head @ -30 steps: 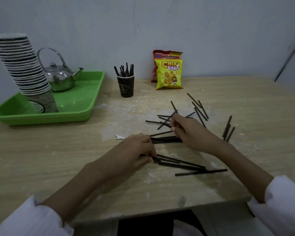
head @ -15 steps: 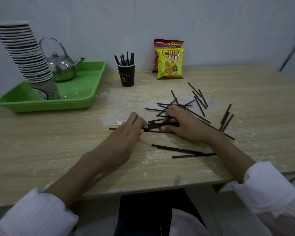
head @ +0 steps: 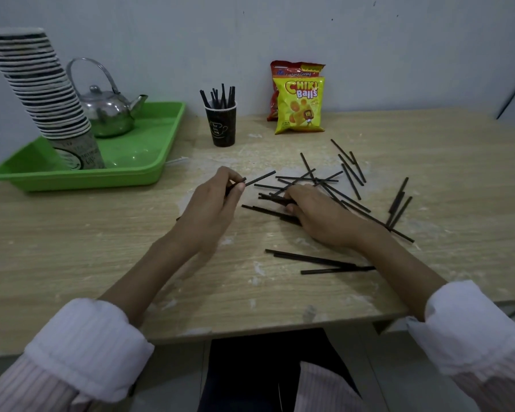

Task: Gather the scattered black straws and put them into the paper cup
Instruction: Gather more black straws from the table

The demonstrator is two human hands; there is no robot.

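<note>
Lifted now, left hand's (head: 211, 200) straw (head: 259, 179) points up-right

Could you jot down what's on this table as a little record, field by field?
Table: wooden
Left hand: pinching a black straw
Right hand: flat on a few loose straws
Paper cup: dark, upright, several straws inside
Scattered straws: many, mostly right of centre
Green tray: holds kettle and cup stack
Snack bags: two, by the wall

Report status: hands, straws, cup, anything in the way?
Left hand pinching one straw. Right hand flat on the scattered straws, grip unclear. Paper cup upright, some straws already in. Path to cup unobstructed.
</note>
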